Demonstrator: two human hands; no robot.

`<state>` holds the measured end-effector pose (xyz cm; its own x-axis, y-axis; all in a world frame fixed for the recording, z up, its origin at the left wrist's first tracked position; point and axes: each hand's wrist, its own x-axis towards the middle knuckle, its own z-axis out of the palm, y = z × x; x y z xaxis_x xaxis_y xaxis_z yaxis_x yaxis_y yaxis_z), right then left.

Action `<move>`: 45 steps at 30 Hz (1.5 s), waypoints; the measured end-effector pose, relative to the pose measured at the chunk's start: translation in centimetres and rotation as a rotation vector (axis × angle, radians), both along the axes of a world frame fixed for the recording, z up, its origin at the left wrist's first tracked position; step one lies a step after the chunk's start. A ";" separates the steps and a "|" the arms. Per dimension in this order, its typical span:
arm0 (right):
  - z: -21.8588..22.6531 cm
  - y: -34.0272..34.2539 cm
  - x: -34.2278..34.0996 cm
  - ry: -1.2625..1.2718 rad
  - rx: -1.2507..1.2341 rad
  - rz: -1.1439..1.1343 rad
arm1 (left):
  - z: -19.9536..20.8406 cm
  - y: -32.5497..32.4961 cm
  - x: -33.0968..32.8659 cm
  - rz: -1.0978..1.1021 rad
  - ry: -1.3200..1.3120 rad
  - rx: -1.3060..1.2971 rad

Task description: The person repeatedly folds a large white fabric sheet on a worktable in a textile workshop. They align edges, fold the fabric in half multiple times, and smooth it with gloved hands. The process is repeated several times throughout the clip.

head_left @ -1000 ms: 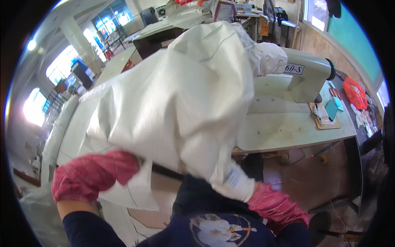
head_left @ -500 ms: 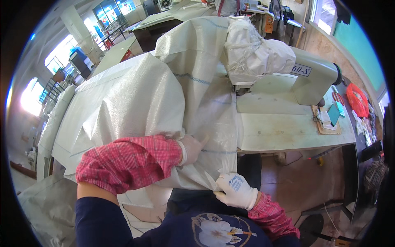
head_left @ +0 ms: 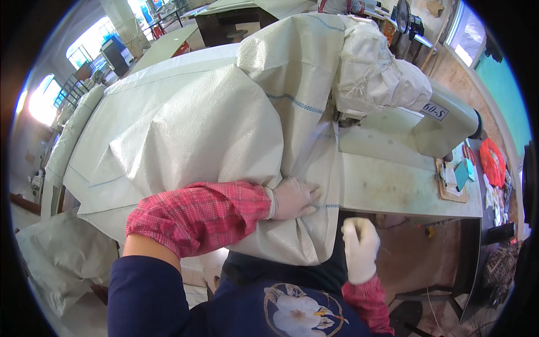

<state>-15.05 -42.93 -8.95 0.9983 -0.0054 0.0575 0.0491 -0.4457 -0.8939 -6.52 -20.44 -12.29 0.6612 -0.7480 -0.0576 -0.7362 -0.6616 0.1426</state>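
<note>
A large white woven plastic sheet (head_left: 196, 129) with blue dashed lines lies bunched over the table and runs under the head of a sewing machine (head_left: 443, 123). My left hand (head_left: 295, 197), in a thin pale glove, rests on the sheet near its right edge, fingers stretched out flat. Just right of that edge, in front of the table, my right hand (head_left: 359, 247) is raised in a white glove. Its fingers are curled together with nothing seen in them, apart from the sheet. White wrapping (head_left: 370, 73) covers the machine's head and hides most of the needle area.
On the table's right side lies a clipboard (head_left: 449, 185) with a teal item on it. Beyond sit a red plastic bag (head_left: 492, 162) and white gloves (head_left: 494, 196). A rolled white sheet (head_left: 70, 135) stands at the left. Another person (head_left: 339, 7) is at the far side.
My right hand has let go of the sheet's near edge and moved right and up. My left hand has slid right over the sheet, flattening out. The whole view has shifted a little.
</note>
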 end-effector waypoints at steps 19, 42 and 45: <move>-3.7 1.7 0.9 0.063 -0.895 0.496 | 2.7 -2.7 -2.5 -0.451 -0.217 0.111; -2.5 3.2 13.3 -0.671 -0.617 0.442 | 16.5 5.2 0.1 0.140 -0.185 -0.235; -1.3 4.1 10.7 -0.852 -0.644 0.527 | 17.1 -1.1 -8.0 -0.681 0.096 0.374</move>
